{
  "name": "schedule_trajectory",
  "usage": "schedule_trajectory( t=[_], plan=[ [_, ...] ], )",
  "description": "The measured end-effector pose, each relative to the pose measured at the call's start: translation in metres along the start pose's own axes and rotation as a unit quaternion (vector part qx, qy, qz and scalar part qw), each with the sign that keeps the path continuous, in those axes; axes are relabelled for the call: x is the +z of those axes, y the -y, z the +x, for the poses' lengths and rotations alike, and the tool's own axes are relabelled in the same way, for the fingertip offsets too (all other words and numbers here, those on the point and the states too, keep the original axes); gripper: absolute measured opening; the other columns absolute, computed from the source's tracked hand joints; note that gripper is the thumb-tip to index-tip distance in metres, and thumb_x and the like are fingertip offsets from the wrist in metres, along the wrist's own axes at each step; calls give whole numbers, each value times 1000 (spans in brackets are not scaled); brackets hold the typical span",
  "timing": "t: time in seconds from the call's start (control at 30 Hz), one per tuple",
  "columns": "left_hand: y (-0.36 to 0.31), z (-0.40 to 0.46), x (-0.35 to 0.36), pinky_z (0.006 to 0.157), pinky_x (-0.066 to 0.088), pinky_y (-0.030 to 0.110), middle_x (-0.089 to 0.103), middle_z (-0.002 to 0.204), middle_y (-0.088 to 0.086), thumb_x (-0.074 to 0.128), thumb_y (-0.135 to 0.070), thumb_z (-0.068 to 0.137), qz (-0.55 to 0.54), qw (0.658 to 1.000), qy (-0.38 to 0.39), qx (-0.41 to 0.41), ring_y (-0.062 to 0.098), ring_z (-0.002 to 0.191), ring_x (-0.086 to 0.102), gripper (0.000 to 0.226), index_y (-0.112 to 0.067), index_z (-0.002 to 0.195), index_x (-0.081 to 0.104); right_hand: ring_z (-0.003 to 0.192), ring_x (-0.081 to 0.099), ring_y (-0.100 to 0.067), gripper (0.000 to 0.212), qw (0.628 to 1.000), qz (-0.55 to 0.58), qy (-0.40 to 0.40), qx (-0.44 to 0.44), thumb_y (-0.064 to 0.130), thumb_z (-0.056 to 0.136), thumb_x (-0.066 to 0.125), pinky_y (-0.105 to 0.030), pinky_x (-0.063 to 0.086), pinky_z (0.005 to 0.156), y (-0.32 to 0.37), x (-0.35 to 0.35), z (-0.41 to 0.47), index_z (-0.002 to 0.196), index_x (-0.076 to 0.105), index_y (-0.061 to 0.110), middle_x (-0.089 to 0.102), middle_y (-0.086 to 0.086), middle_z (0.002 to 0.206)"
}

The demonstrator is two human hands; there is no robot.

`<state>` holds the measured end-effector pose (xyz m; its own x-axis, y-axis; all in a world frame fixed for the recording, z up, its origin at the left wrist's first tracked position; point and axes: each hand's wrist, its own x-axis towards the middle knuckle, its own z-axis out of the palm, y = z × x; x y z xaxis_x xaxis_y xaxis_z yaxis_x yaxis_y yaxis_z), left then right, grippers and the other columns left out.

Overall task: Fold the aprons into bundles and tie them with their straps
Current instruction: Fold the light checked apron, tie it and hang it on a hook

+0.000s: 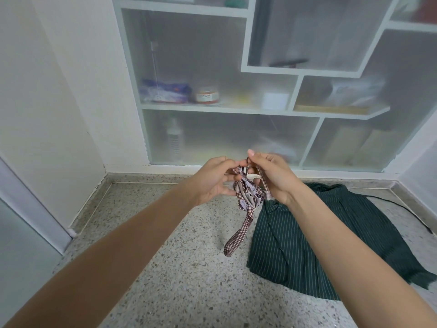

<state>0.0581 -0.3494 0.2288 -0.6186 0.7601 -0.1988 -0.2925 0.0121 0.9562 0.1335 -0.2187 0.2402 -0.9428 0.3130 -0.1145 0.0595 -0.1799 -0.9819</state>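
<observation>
Hands [246, 178] pinch crumpled checkered apron bundle [248, 195], strap [238, 235] dangling.

Speckled terrazzo floor [189, 280], frosted white cabinet [212, 55]

A speckled terrazzo floor [189, 280] carries the things. On it, to the right, lies a dark green pinstriped apron [295, 252], spread loosely with folds, its far edge near the base of the wall. A dark strap [402, 210] trails from it along the floor toward the right.
</observation>
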Motion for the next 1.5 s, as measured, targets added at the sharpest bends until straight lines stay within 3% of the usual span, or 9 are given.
schedule_trajectory(
  t=[0.17, 0.33, 0.43, 0.67, 0.8, 1.0, 1.17, 1.33, 1.5],
  plan=[
    [4, 0, -3, 87, 54, 39, 61, 94, 1, 55, -21, 93, 101, 994, -16, 38, 10, 79, 60, 15, -8, 100, 53, 54, 57, -6, 7, 997, -71, -4, -38, 12, 89, 59, -17, 46, 50, -4, -8, -5, 84, 63, 11, 68, 2, 69],
    [-1, 1, -5, 90, 52, 36, 64, 86, 0, 58, -18, 92, 191, 978, -27, 83, 11, 73, 61, 3, -16, 89, 58, 40, 49, -3, 5, 989, -120, -43, -70, 7, 87, 63, -12, 33, 33, -11, -9, -7, 84, 67, 8, 67, 1, 63],
    [-4, 1, -6, 78, 51, 26, 63, 84, 0, 59, -17, 92, 251, 961, -28, 113, 11, 72, 61, 5, -17, 86, 59, 45, 49, -2, 12, 992, -108, -17, -62, 3, 91, 55, -12, 40, 43, -11, -11, -4, 92, 66, 5, 65, 3, 63],
    [-12, 3, -9, 69, 44, 18, 60, 83, -5, 63, -19, 88, 455, 860, -39, 228, 11, 73, 57, 4, -15, 88, 64, 54, 64, -11, 15, 994, -91, -17, -52, -7, 86, 58, -16, 54, 56, -10, -10, 0, 92, 53, 5, 70, -7, 64],
    [-21, 3, -8, 74, 46, 18, 61, 87, 1, 67, -17, 85, 515, 817, -7, 261, 9, 77, 59, 5, -13, 88, 68, 53, 64, -8, 6, 993, -108, -20, -38, -6, 85, 59, -15, 55, 58, -11, -6, 2, 84, 63, -2, 69, -11, 68],
    [-26, 7, -2, 63, 42, 5, 62, 72, -12, 70, -14, 81, 487, 835, -46, 252, -5, 64, 55, 3, -16, 84, 70, 66, 65, -7, 13, 995, -77, 69, 5, -9, 82, 60, -14, 54, 68, -10, -5, 0, 88, 67, 0, 70, -5, 74],
    [-14, 4, 2, 76, 43, 3, 66, 96, -7, 61, -11, 88, 399, 874, -116, 254, 2, 85, 60, 13, -14, 99, 68, 47, 53, -3, 13, 999, -43, -16, -15, 2, 87, 60, -11, 47, 51, -13, 1, -1, 75, 65, 2, 64, 0, 58],
    [4, 3, 2, 95, 38, 31, 59, 108, -1, 69, -30, 82, 415, 879, -137, 190, 12, 106, 50, 9, -25, 90, 67, 43, 57, -3, 16, 991, 124, -35, 31, 9, 91, 56, -9, 49, 46, -6, -10, -6, 78, 62, 1, 63, -3, 55],
    [3, 9, 14, 100, 35, 40, 54, 118, -3, 80, -30, 69, 448, 849, -159, 229, 16, 115, 46, 20, -20, 85, 75, 42, 56, -3, 14, 979, 196, -18, 55, 7, 92, 54, -9, 49, 44, -10, -14, -8, 81, 60, 0, 62, -5, 56]
  ],
)
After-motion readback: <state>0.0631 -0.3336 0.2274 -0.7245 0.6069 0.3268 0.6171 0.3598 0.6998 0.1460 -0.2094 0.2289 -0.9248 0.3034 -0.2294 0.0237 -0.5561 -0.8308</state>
